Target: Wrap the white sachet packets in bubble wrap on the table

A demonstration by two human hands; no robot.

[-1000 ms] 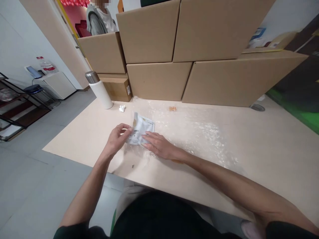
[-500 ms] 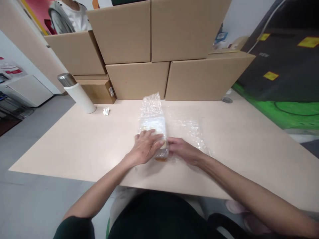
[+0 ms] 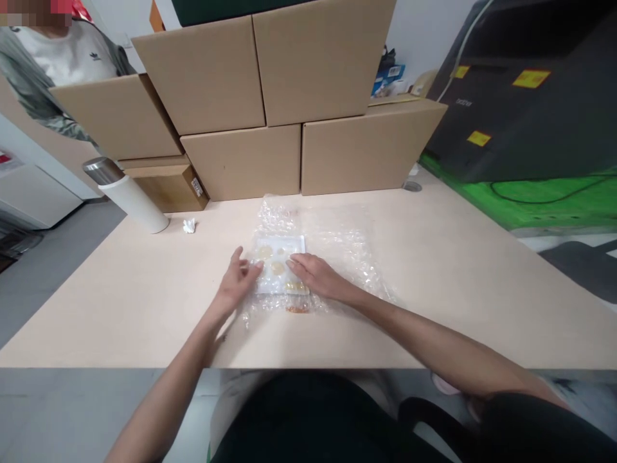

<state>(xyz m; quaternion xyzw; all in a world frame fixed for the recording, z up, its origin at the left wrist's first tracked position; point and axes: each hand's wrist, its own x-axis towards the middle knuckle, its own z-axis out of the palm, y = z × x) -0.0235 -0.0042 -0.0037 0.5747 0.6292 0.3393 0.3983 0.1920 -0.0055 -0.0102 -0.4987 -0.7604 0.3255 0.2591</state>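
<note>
A flat white packet (image 3: 280, 251) printed with pale yellow round shapes lies on clear bubble wrap (image 3: 344, 241) spread over the table. My left hand (image 3: 235, 281) is at the packet's left edge, fingers apart, its thumb reaching over that edge. My right hand (image 3: 318, 275) rests on the packet's right side with fingers stretched out, partly covering it. A small orange-brown piece (image 3: 297, 310) shows at the packet's near edge; what it belongs to is hidden.
Cardboard boxes (image 3: 241, 161) line the table's back edge. A white bottle with a metal cap (image 3: 132, 199) and a crumpled white scrap (image 3: 189, 226) stand to the left. Behind the boxes is a person (image 3: 67, 54). A dark machine (image 3: 530, 116) is at the right.
The wrap now spreads further left and more of the white packet shows. My left hand has moved from on top to the left edge; my right hand has moved onto the packet.
</note>
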